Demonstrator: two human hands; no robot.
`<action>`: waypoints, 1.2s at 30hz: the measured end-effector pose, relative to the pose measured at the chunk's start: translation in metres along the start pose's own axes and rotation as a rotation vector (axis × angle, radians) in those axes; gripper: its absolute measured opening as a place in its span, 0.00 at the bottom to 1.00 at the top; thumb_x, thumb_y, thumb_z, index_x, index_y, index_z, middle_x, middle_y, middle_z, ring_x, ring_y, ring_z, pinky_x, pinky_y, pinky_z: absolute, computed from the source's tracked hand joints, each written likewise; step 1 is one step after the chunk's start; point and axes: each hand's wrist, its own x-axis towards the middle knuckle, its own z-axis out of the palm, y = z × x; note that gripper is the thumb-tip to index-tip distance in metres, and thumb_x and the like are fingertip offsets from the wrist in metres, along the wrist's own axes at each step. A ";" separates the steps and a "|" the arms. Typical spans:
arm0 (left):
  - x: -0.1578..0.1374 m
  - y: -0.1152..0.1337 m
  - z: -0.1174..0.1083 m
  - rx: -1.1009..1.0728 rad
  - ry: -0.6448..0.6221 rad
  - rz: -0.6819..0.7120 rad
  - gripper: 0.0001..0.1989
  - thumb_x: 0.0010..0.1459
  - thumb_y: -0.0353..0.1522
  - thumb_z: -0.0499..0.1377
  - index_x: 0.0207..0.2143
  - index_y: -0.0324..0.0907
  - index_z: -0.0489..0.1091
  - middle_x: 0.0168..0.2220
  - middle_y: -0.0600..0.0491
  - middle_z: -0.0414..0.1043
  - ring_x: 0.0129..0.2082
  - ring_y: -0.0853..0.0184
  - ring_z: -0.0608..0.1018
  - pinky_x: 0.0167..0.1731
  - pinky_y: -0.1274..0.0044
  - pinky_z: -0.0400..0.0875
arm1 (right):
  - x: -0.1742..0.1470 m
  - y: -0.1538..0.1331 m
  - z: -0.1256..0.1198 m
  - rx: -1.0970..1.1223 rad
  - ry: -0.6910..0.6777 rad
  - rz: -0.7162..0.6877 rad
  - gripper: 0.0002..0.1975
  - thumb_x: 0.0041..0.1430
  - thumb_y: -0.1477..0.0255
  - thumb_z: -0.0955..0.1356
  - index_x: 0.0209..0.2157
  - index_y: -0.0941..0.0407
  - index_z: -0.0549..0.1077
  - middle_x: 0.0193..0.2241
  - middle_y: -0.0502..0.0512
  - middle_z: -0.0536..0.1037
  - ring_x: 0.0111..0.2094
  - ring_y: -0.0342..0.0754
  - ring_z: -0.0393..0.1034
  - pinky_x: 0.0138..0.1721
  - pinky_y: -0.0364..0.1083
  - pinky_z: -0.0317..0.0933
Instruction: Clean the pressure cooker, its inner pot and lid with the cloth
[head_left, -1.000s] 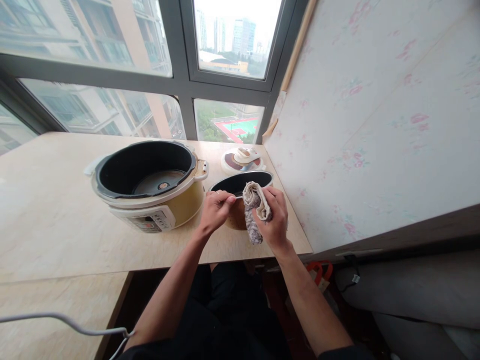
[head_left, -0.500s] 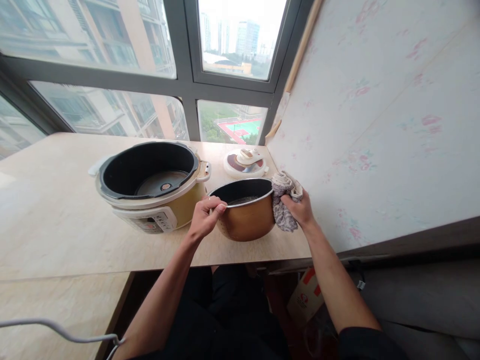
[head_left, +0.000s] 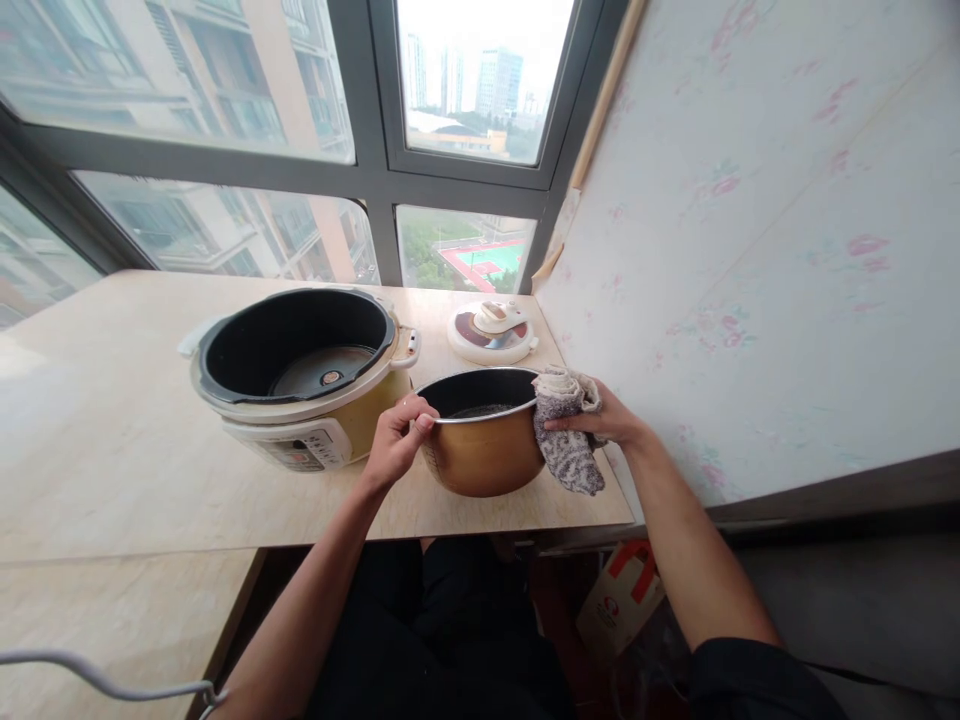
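A gold inner pot (head_left: 484,458) with a dark inside and a silver rim is in front of me near the counter's edge. My left hand (head_left: 397,435) grips its rim on the left side, thumb over the edge. In my right hand (head_left: 611,415) is a bunched grey and white cloth (head_left: 568,440), pressed against the pot's right outer side. Left of the pot stands the open body of an electric pressure cooker (head_left: 360,415), with a black inside and a metal heating plate at the bottom. Its round white and brown lid (head_left: 491,335) lies behind the pot.
A pale counter (head_left: 112,440) carries these things. Windows (head_left: 465,90) rise behind it, and a flowered wall (head_left: 750,280) bounds the right side. A grey cable (head_left: 105,680) is at lower left; a paper bag (head_left: 615,605) stands below the counter.
The pot has shifted slightly down in view. My right hand has changed its hold on the cloth, which hangs lower along the pot's right side.
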 end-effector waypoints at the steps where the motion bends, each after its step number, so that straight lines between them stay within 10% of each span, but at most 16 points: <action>1: -0.002 0.003 -0.002 0.020 -0.019 0.007 0.26 0.65 0.51 0.54 0.24 0.41 0.70 0.23 0.52 0.65 0.28 0.65 0.67 0.33 0.71 0.63 | -0.002 0.002 0.003 0.009 -0.003 -0.016 0.26 0.42 0.70 0.80 0.45 0.60 0.78 0.37 0.55 0.81 0.39 0.52 0.77 0.42 0.50 0.73; 8: -0.015 0.047 0.009 0.404 -0.194 0.177 0.14 0.67 0.41 0.55 0.41 0.40 0.74 0.33 0.51 0.76 0.34 0.64 0.75 0.40 0.70 0.64 | -0.016 0.004 0.025 -0.014 0.028 -0.097 0.37 0.42 0.70 0.81 0.56 0.58 0.73 0.50 0.60 0.78 0.47 0.54 0.75 0.50 0.50 0.70; 14: -0.023 0.089 0.058 0.828 -0.160 0.137 0.11 0.68 0.29 0.52 0.43 0.39 0.74 0.34 0.49 0.76 0.33 0.61 0.75 0.35 0.68 0.58 | -0.026 -0.018 0.052 -0.156 0.042 -0.228 0.24 0.51 0.70 0.78 0.49 0.56 0.73 0.41 0.53 0.76 0.42 0.49 0.73 0.45 0.45 0.69; 20: -0.020 0.080 0.067 0.694 0.057 0.088 0.13 0.60 0.22 0.53 0.33 0.43 0.76 0.28 0.54 0.75 0.29 0.65 0.73 0.34 0.69 0.56 | -0.046 -0.026 0.086 -0.371 0.248 -0.360 0.27 0.57 0.71 0.75 0.57 0.53 0.68 0.50 0.58 0.73 0.53 0.53 0.70 0.56 0.51 0.66; 24: -0.018 0.074 0.058 0.568 0.145 0.048 0.12 0.63 0.26 0.55 0.32 0.43 0.77 0.27 0.55 0.75 0.30 0.66 0.73 0.37 0.68 0.56 | -0.057 -0.025 0.098 -0.557 0.132 -0.393 0.41 0.58 0.69 0.75 0.69 0.50 0.56 0.68 0.64 0.55 0.68 0.59 0.53 0.65 0.57 0.57; 36: -0.017 0.054 0.026 0.287 0.154 -0.010 0.12 0.63 0.34 0.56 0.31 0.45 0.79 0.26 0.54 0.73 0.29 0.65 0.71 0.37 0.68 0.61 | -0.031 -0.003 0.020 -0.242 0.031 -0.228 0.41 0.49 0.66 0.80 0.64 0.49 0.67 0.65 0.57 0.64 0.67 0.58 0.57 0.69 0.55 0.51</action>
